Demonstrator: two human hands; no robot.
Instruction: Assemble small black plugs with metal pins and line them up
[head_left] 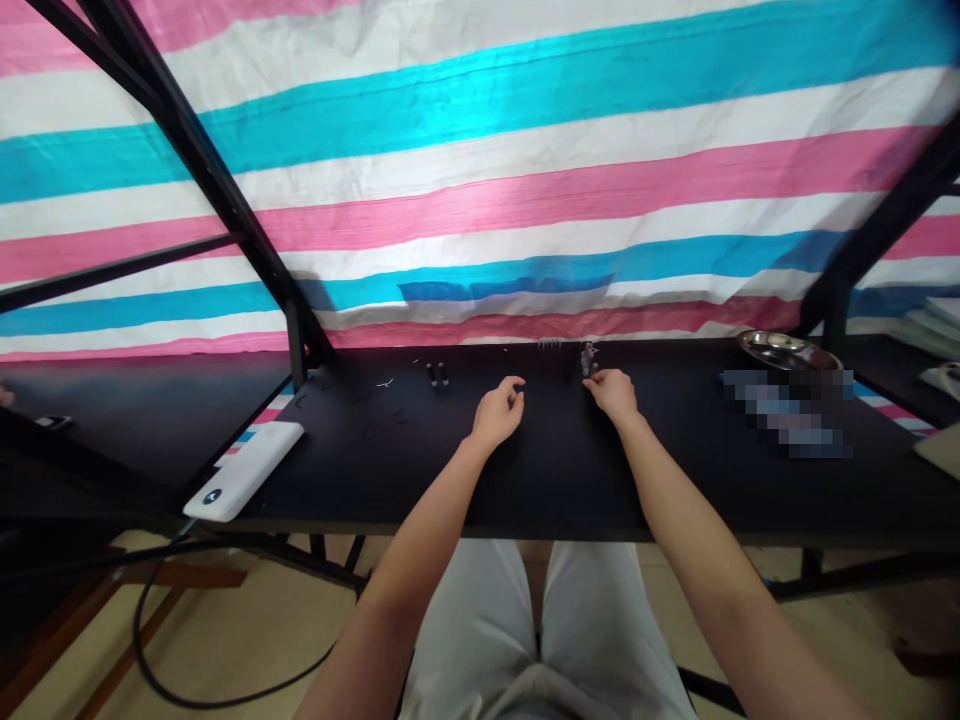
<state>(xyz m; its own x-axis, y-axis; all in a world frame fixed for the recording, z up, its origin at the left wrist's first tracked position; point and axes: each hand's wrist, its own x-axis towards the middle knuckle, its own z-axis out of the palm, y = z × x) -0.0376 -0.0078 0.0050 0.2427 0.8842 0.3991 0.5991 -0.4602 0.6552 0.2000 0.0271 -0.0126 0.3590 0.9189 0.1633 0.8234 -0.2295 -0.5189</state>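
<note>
My left hand [499,412] hovers over or rests on the middle of the black table [555,470], fingers loosely curved, with a gap between thumb and forefinger and nothing seen in it. Thumb and forefinger of my right hand [615,395] are pinched together at the near edge of a small heap of greyish bits [589,357]; whatever they hold is too small to name. Left of my left hand lie two short black pieces with pale ends [437,375], side by side. Several tiny light pieces [549,344] stand in a row along the back edge.
A shiny metal dish [787,350] sits at the back right, beside a blurred-out patch. On the left lies a white device like a power bank [244,470], with a black cable [139,640] below. Black frame bars [225,205] and a striped sheet [480,190] bound the table.
</note>
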